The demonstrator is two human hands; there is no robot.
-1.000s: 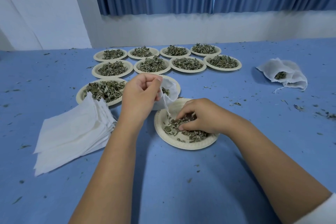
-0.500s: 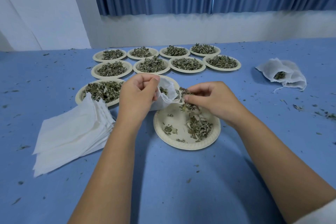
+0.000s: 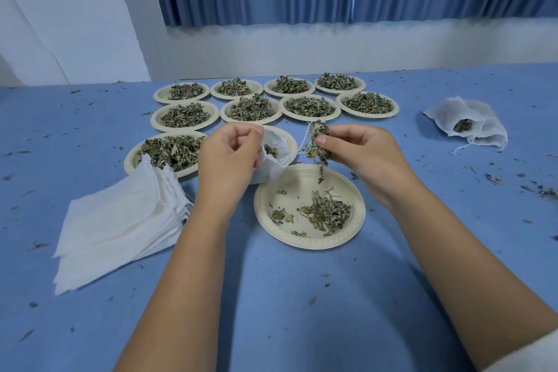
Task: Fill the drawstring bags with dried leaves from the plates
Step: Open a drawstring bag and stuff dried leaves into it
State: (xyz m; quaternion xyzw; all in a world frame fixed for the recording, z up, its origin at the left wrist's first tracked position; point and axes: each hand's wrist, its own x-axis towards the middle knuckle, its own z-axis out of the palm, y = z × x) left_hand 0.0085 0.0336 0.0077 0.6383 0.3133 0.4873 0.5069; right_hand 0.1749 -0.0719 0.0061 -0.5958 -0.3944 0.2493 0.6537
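My left hand (image 3: 231, 157) pinches the rim of a white drawstring bag (image 3: 273, 157), holding its mouth open toward the right; a few leaves show inside. My right hand (image 3: 359, 154) grips a clump of dried leaves (image 3: 317, 142) just right of the bag's mouth, above the near paper plate (image 3: 309, 205). Some leaves are dropping from the clump toward that plate, which holds a small remaining pile (image 3: 327, 213). The bag's string (image 3: 302, 142) hangs between my hands.
A stack of flat white bags (image 3: 120, 223) lies at the left. Several plates heaped with leaves (image 3: 247, 107) stand in rows behind my hands. Filled bags (image 3: 466, 124) lie at the far right. Leaf crumbs are scattered over the blue table (image 3: 302, 296).
My right hand scooped leaves off the near plate and lifted them up to the bag's mouth. My left hand kept holding the bag open and rose slightly.
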